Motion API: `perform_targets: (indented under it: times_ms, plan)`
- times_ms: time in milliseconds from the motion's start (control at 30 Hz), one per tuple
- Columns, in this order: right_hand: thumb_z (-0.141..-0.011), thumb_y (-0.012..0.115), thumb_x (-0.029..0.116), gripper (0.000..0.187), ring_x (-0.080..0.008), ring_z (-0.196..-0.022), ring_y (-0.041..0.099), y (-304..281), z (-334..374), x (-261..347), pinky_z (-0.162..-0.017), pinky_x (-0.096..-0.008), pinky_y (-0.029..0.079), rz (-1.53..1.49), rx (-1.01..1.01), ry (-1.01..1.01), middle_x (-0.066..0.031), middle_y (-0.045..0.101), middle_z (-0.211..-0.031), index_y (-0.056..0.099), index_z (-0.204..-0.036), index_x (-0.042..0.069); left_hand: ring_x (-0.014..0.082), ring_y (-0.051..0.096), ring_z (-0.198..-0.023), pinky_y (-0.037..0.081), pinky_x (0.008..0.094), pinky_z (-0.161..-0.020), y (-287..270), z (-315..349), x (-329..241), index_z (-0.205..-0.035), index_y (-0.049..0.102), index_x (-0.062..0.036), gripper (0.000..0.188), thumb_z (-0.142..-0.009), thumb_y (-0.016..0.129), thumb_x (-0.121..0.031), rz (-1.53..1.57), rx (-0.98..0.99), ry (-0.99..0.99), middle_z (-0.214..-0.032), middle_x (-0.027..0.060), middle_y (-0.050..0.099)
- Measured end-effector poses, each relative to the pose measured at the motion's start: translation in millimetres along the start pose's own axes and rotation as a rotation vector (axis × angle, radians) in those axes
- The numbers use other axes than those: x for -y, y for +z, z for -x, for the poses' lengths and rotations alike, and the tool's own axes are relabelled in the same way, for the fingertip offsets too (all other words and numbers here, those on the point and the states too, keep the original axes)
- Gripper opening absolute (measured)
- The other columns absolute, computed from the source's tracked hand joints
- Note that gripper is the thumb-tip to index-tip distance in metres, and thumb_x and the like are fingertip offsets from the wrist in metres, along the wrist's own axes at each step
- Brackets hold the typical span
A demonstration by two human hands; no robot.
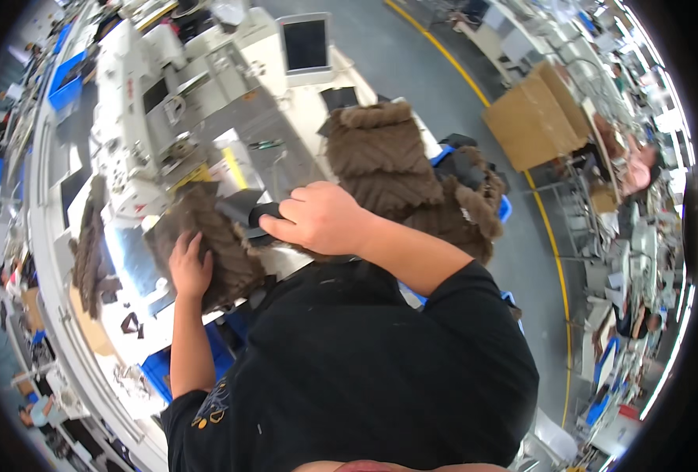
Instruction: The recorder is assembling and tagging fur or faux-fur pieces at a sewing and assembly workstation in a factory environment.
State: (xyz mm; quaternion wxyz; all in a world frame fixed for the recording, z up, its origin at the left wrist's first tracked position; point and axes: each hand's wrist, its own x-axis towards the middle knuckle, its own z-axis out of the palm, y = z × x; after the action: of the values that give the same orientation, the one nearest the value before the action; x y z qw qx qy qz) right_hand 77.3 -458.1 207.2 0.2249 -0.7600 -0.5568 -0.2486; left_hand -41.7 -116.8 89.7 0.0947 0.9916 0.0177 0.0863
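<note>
My left hand [190, 266] lies on a brown furry fabric piece [224, 256], its fingers stretched out and somewhat apart. That piece rests on the table in front of me, close to the sewing machine [132, 141]. To the right, my right hand [317, 216] is closed, thumb and fingers pinching a black strip of fabric [261, 214] at the right edge of the furry piece. Where the strip joins the fur, if it does, I cannot make out. A stack of brown furry pieces [380, 153] sits on the table beyond my right forearm.
More furry pieces with black backing [468, 193] pile up at the right, over something blue. Another furry piece [89, 252] lies at the far left. A screen [305, 43] stands at the back. Across the aisle is a cardboard box [537, 118]; other people work farther off.
</note>
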Motion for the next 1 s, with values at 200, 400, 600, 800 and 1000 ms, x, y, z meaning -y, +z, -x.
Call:
perform_targets:
  times_ms: [200,400,600,800,1000]
  plan:
    - [-0.078,0.064,0.009,0.028,-0.0242,-0.078,0.065,-37.5,7.3,-22.3,-0.063,-0.0364,0.053,-0.033,-0.031,0.443,-0.0054,0.059,-0.08,0.066,-0.105,0.017,0.0333,0.051,-0.126,0.041,0.0435,-0.104,6.1,3.0,0.3,-0.129,0.062,-0.0115,0.048,-0.081,0.07,-0.017,0.01,0.015,-0.062,-0.139,0.0126,0.052]
    - [-0.088,0.063,0.012,0.032,-0.0447,-0.108,0.06,-52.5,48.8,-154.9,-0.09,-0.0456,0.049,-0.195,-0.165,1.072,-0.0256,0.066,-0.111,0.059,-0.119,0.004,0.033,0.051,-0.126,0.041,0.0436,-0.104,6.8,0.7,-6.0,-0.128,0.062,-0.0114,0.048,-0.081,0.07,-0.017,0.017,0.029,-0.085,-0.138,0.0121,0.052]
    - [-0.089,0.064,0.015,0.034,-0.0343,-0.112,0.063,28.5,163.3,-312.2,-0.094,-0.0391,0.048,-0.339,-0.106,1.52,-0.0175,0.068,-0.118,0.063,-0.122,0.008,0.0332,0.052,-0.124,0.039,0.0448,-0.103,10.8,-2.6,-7.3,-0.126,0.064,-0.0107,0.046,-0.081,0.069,-0.018,-0.007,0.008,-0.055,-0.136,0.0127,0.054]
    - [-0.091,0.056,0.016,0.036,-0.0343,-0.123,0.058,68.1,158.6,-350.0,-0.1,-0.0445,0.049,0.115,0.37,1.504,-0.0152,0.064,-0.129,0.065,-0.126,0.012,0.0344,0.051,-0.124,0.039,0.0454,-0.103,11.9,-0.1,-4.4,-0.126,0.063,-0.011,0.047,-0.081,0.069,-0.018,-0.022,0.026,-0.097,-0.137,0.0135,0.053]
    - [-0.089,0.055,0.019,0.04,-0.0313,-0.128,0.056,74.5,149.7,-359.6,-0.103,-0.0419,0.048,0.163,0.715,1.655,-0.0127,0.059,-0.138,0.066,-0.127,0.01,0.0354,0.051,-0.124,0.039,0.0462,-0.104,8.4,4.0,-8.3,-0.125,0.063,-0.011,0.045,-0.081,0.069,-0.017,-0.021,0.048,-0.137,-0.137,0.0141,0.053]
